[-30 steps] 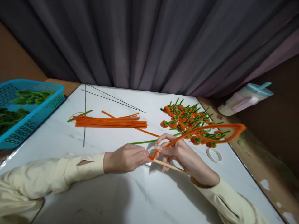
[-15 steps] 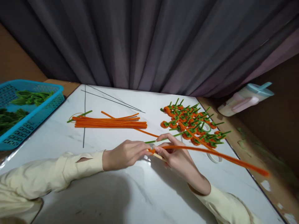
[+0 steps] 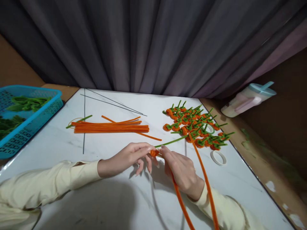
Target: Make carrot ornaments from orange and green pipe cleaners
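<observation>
My left hand [image 3: 133, 158] pinches a small orange coil of pipe cleaner [image 3: 153, 153] between thumb and forefinger, its other fingers hanging loosely apart. My right hand [image 3: 181, 169] is closed just beside the coil, palm down. A thin, light-coloured stick shows only as a short bit between the hands; the rest is hidden. From beneath my right hand a long orange pipe cleaner [image 3: 179, 195] hangs to the bottom edge, and another length [image 3: 202, 163] rises in a curve towards the pile. Behind the fingers lies a green pipe cleaner [image 3: 171, 141].
A bundle of orange pipe cleaners [image 3: 110, 127] and dark thin wires [image 3: 115, 103] lie on the white table. Several orange pumpkin-like pieces with green stems [image 3: 184, 121] are piled at right, near a white tape roll [image 3: 218, 157]. A blue basket [image 3: 51, 103] holds green pieces; a tumbler [image 3: 247, 100] stands at right.
My right hand has turned over to palm down. The long orange strands have swung from pointing right to hanging towards the bottom edge. My left fingers have spread below the coil.
</observation>
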`<state>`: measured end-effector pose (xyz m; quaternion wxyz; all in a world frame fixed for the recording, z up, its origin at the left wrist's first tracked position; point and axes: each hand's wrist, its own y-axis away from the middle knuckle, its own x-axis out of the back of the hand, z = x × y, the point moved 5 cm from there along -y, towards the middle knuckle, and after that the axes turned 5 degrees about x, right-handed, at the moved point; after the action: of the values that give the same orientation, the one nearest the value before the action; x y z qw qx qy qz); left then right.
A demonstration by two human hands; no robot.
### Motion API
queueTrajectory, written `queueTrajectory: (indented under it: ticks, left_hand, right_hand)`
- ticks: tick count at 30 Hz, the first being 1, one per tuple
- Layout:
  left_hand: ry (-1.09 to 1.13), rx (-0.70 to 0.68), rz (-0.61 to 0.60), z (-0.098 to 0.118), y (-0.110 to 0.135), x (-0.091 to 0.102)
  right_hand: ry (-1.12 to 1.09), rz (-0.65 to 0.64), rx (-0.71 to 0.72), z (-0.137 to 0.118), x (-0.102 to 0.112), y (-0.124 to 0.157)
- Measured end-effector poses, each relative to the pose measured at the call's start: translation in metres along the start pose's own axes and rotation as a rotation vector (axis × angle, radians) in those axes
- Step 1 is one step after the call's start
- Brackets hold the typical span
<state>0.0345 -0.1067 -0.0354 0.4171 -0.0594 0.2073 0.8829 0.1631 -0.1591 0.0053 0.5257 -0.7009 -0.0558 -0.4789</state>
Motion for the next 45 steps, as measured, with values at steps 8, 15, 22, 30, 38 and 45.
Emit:
queueTrajectory:
  ticks: [8,15,22,30,38,45]
  left_hand:
    - [0.298,0.067,-0.090,-0.003,-0.006,0.002]
    - [0.347,0.098,-0.079,-0.011,-0.008,0.006]
    - [0.293,0.072,-0.088,-0.011,-0.009,0.008]
    - [0.068,-0.063,0.079,-0.008,-0.013,0.018]
    - [-0.251,-0.165,0.271,-0.004,-0.010,0.026]
    - [-0.437,-0.229,0.276,-0.001,-0.004,0.021]
  right_hand:
    - [-0.015,0.004,-0.014,0.002,-0.008,0.008]
    - [-0.042,-0.012,-0.012,0.003,-0.012,0.012]
    - [-0.114,0.010,-0.187,0.006,-0.013,0.009]
    - [-0.336,-0.016,-0.336,0.020,-0.011,-0.003]
    - [-0.532,0.019,-0.418,0.026,-0.017,-0.008]
    - [-0.599,-0.240,-0.280,0.042,-0.011,-0.012]
